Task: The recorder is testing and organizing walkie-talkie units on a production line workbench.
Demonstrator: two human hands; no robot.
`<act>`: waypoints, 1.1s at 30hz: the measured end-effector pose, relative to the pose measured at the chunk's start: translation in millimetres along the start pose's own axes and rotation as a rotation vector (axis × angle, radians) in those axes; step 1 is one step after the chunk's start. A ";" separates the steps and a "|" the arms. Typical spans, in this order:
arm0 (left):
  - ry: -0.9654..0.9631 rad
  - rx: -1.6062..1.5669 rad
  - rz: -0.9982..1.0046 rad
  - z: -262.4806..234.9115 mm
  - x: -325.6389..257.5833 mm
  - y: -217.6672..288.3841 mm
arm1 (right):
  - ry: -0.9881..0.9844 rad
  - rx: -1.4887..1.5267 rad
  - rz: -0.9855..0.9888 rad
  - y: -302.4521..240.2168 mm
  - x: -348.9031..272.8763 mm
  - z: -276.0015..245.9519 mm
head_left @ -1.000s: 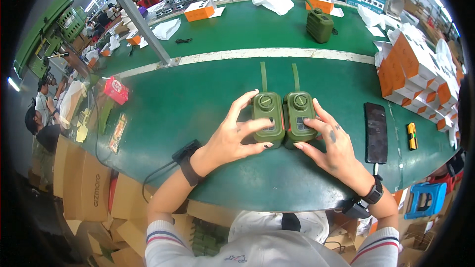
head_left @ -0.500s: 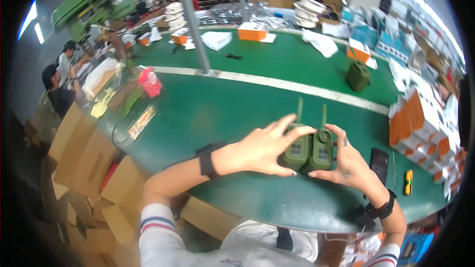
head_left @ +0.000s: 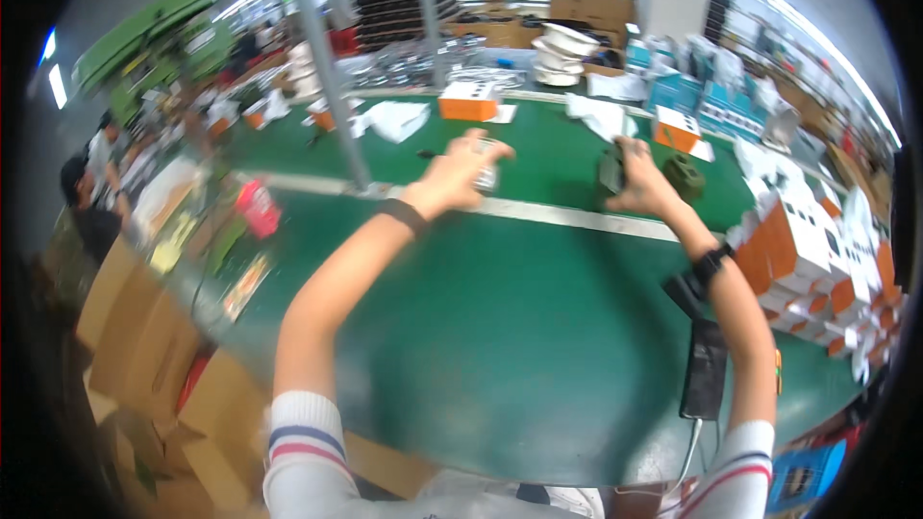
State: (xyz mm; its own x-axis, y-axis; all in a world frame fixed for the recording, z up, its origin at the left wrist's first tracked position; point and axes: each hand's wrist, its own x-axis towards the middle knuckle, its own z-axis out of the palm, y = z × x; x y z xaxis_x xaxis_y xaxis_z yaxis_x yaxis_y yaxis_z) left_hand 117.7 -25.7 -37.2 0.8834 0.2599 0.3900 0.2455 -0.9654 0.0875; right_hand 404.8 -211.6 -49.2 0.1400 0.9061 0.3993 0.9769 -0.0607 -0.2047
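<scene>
Both my arms stretch far out over the green table (head_left: 500, 346). My left hand (head_left: 460, 173) is closed around a small pale, blurred device (head_left: 487, 171) near the white stripe (head_left: 567, 216). My right hand (head_left: 642, 185) grips a dark green handheld device (head_left: 610, 173) held upright. Just right of that hand, another olive-green device (head_left: 686, 177) stands on the table. Motion blur hides the details of what each hand holds.
Orange-and-white boxes (head_left: 803, 250) are stacked at the right edge, and a flat black slab (head_left: 707, 370) with a cable lies near my right elbow. An orange box (head_left: 468, 101), a metal pole (head_left: 332, 86), a pink object (head_left: 258, 207), cardboard boxes (head_left: 144, 346) and seated people (head_left: 91, 202) are around.
My hands left the near part of the table, where they held two green devices side by side, and moved far forward and apart. The view tilted up.
</scene>
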 end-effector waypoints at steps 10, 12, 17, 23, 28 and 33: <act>-0.105 -0.319 -0.116 26.8 31.4 -131.2 | -0.142 0.238 0.107 58.2 41.6 31.1; -0.119 -0.297 -0.185 9.2 9.3 -137.2 | -0.351 0.055 0.299 4.2 37.4 6.8; -0.003 -0.076 -0.224 -15.2 -11.5 -68.5 | -0.240 -0.111 0.113 -66.5 -11.3 -18.5; -0.460 -1.464 -0.364 -60.6 -80.5 128.4 | -0.437 0.814 0.017 -169.6 -131.7 -65.4; -0.538 -1.940 -0.667 -57.6 -162.9 198.1 | -0.557 1.453 0.152 -220.4 -191.8 -22.0; -0.438 -2.155 -0.933 -30.8 -163.0 202.9 | -0.572 1.663 0.528 -218.2 -198.8 -11.5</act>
State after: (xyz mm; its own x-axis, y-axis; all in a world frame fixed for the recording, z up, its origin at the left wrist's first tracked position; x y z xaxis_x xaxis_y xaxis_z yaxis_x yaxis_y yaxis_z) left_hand 11.2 -264.5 -54.8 0.8970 0.1716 -0.4074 0.1269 0.7828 0.6092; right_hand 165.7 -383.3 -73.6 -0.0703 0.9689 -0.2373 -0.3480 -0.2467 -0.9044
